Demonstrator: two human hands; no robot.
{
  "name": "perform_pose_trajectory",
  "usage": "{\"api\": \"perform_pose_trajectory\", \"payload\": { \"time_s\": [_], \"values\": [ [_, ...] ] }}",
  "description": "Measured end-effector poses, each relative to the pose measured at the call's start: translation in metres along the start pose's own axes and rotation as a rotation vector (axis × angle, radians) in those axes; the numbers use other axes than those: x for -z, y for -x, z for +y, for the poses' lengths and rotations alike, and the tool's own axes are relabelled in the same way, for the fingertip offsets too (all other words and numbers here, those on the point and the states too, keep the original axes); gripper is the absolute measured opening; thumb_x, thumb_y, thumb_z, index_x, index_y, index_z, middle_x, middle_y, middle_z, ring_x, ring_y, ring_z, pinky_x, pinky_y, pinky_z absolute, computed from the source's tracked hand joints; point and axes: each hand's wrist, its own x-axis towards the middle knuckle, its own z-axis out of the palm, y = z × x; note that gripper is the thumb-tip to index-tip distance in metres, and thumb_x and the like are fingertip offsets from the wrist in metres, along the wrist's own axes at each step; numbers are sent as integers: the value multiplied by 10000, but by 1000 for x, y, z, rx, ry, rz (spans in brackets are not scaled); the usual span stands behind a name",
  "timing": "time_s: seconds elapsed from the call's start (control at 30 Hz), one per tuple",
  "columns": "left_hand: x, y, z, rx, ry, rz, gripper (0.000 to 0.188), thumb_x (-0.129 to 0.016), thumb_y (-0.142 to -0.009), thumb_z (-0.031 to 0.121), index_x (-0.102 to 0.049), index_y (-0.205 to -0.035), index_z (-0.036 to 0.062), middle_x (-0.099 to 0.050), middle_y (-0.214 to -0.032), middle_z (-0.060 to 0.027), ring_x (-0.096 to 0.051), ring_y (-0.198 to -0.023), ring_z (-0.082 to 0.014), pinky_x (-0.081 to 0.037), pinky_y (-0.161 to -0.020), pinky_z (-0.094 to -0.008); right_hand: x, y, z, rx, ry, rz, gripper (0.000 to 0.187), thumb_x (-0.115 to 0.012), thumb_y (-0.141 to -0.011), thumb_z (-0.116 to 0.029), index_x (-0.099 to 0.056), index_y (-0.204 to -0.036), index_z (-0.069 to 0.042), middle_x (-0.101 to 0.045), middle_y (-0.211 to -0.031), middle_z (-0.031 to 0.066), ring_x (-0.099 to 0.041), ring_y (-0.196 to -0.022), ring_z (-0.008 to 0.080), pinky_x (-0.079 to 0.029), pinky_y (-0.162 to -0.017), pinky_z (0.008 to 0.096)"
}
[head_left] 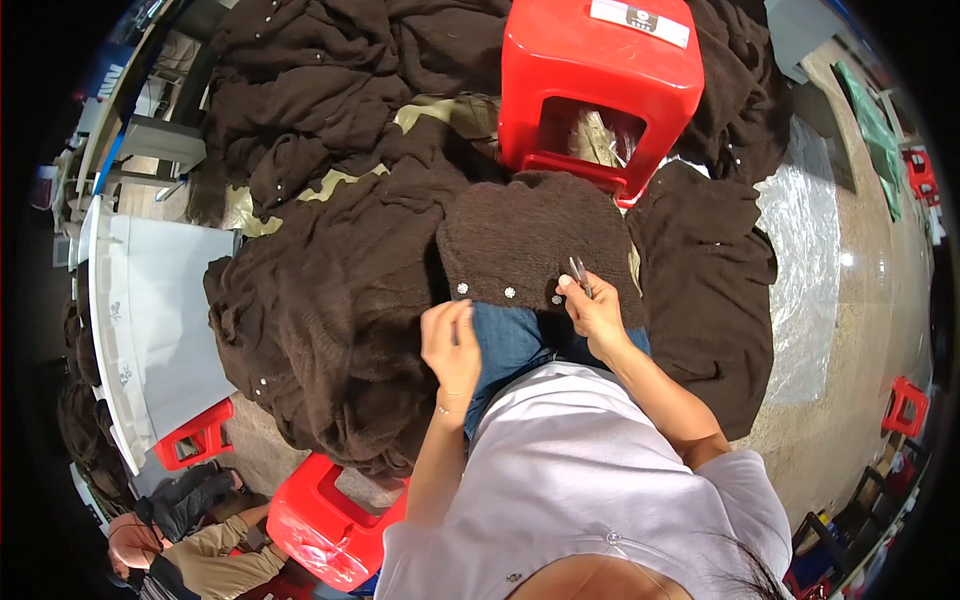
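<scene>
The right hand [597, 312] is gripping small snips [579, 273] over the brown cardigan [530, 240] on the lap, trimming near the button edge. At nine o'clock, the left hand [451, 345] is pinching the hem; steadying it seems needed next.

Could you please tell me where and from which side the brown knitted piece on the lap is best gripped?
Probably by the near hem of the brown knitted piece, where the pale studs sit, coming from the person's side. That edge lies free over the knees, while the far end is against the red stool. The left hand is already by that edge.
</scene>
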Motion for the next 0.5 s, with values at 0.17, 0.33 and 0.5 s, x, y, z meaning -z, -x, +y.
{"api": "perform_pose_trajectory", "payload": {
  "time_s": [0.17, 0.33, 0.5],
  "values": [
    [-23, 4, 7, -95, -129, -274, 380, -762, -750, 62, -644, -1111, 55, -572, -1164, -109, -520, -1040, -304, -434, -901, -391, -2, 2, 14, 26, -3, -64, 123, -619, -932, -165, -655, -914, -49, -453, -587, -78, -352, -468, 15, -241, -407, 213],
    [-22, 2, 5, -82, -122, -295, 370, -781, -734, 99, -645, -1076, 65, -564, -1159, -100, -513, -1023, -302, -434, -898, -397, -1, 0, 16, 83, 72, -82, 165, -587, -931, -76, -663, -1063, -11, -516, -652, -71, -411, -519, 15, -330, -462, 210],
    [-22, 0, 8, -70, -114, -293, 325, -799, -715, 81, -639, -996, 64, -562, -1148, -102, -508, -1028, -302, -439, -886, -390, -1, -2, 16, 92, 74, -84, 169, -598, -930, -92, -663, -1073, -29, -497, -640, -74, -402, -502, 17, -295, -439, 208]
  ]
}}
